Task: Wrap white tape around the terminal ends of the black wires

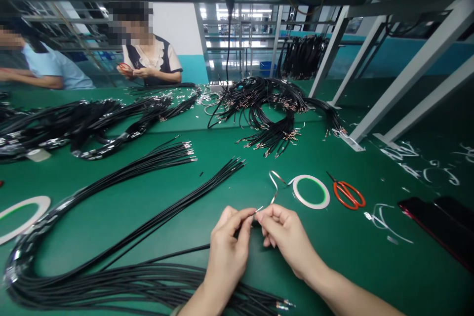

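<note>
Green and broad, the table [374,247] is spreading out beneath a grey overhead frame [411,70], whose legs are slanting down at the right. Near the front, a silvery wire end [259,209] is sitting just above the table between 2 hands. The left hand [229,237] is pinching it between thumb and forefinger; the right hand [283,227] is closing thumb and forefinger on the same end, the tip poking out past them. From the right hand a narrow tape strip [274,187] is rising and bending toward a white tape roll [313,206] (I cannot tell whether that hand is also gripping the strip). Behind the left wrist, a black strand [181,251] is trailing off leftward to a cable bundle [44,222], which is curving in a U and fanning out into 3 groups. Just right of the roll, red-handled scissors [335,183] are lying, and white scraps [409,170] are littering the table farther off. Toward the back, more black wires [266,91] are lying heaped. Beyond, a person in light blue [59,69] is leaning forward, and a person in a dark vest [153,61] is holding something red, too small to identify.
</note>
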Motion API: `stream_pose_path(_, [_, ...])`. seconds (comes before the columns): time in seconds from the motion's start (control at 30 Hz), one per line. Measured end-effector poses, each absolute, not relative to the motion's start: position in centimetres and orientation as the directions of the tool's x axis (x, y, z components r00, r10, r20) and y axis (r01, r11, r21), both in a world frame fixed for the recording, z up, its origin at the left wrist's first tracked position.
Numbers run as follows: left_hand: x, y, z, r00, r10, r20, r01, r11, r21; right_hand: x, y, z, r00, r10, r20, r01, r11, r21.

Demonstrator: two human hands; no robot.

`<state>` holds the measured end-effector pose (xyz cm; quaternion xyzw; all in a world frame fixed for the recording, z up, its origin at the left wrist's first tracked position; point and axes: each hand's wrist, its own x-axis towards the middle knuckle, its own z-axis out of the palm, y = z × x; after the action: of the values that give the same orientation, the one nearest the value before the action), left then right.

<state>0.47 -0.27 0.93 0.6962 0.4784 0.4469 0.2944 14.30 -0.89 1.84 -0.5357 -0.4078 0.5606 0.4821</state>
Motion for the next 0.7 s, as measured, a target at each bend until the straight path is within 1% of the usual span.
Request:
stream_pose_path(0.13, [0.4,-0.1,0.58,0.127,0.966,0.223,0.307,-0.252,0.918,14.09,-1.05,1.74,0.044,0.983,-0.179,-0.092,-0.174,-0.98])
stream_pose_path(0.23, [0.44,0.0,0.36,0.125,0.973,0.194,0.276,-0.222,0.935,14.0,-1.08,1.62,0.044,0.985,-0.166,-0.091,-0.162,-0.983])
stream_pose_path(0.33, [0.5,-0.03,0.52,0.12,0.968,0.22,0.304,-0.246,0.92,14.02,-1.1,1.53,0.045,0.986,-0.16,-0.073,-0.156,-0.985])
stream_pose_path(0.5, [0.49,-0.1,0.97,0.144,0.936,0.321,0.405,-0.352,0.844,14.19,-1.1,1.34,0.051,0.987,-0.155,-0.052,-0.152,-0.987])
stream_pose_path(0.7, [0.48,0.06,0.87,0.162,0.928,0.334,0.434,-0.371,0.821,14.3,-1.03,1.23,0.048,0.985,-0.168,-0.032,-0.167,-0.985])
